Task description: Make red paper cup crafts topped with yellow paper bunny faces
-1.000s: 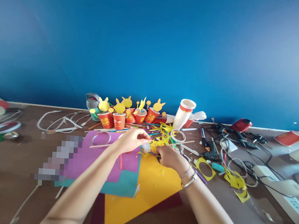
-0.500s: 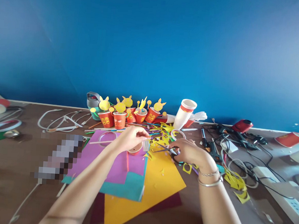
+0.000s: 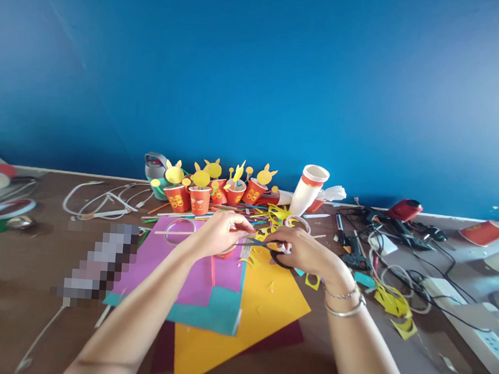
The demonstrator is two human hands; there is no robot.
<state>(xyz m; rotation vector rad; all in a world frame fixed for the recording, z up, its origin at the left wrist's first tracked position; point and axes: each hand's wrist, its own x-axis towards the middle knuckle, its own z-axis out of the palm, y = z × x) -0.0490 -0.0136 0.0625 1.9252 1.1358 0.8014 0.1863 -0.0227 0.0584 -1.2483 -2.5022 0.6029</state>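
Observation:
My left hand (image 3: 223, 233) is closed in a pinch around a thin pale straw (image 3: 173, 232), whose left end sticks out over the purple paper (image 3: 158, 266). Scissors (image 3: 254, 242) are in my right hand (image 3: 299, 247), fingers through the dark handles. Their blades point left and reach just beneath my left fingertips. Under my left hand stands a red paper cup (image 3: 226, 254), mostly hidden. A short pale stick end (image 3: 319, 236) shows beyond my right hand; I cannot tell whether it belongs to the same straw.
Red cups (image 3: 177, 199) with yellow paper figures line the wall side, beside a tall stack of white cups (image 3: 306, 192). Yellow scraps (image 3: 279, 215) lie behind my hands. Teal (image 3: 206, 315) and orange paper (image 3: 266, 308) lie in front. At right are glue guns (image 3: 358, 257), cables and a power strip (image 3: 467, 310).
The scissors and my right hand have moved left and slightly up, bringing the blades to my left fingertips. The straw's left end has shifted slightly right and up.

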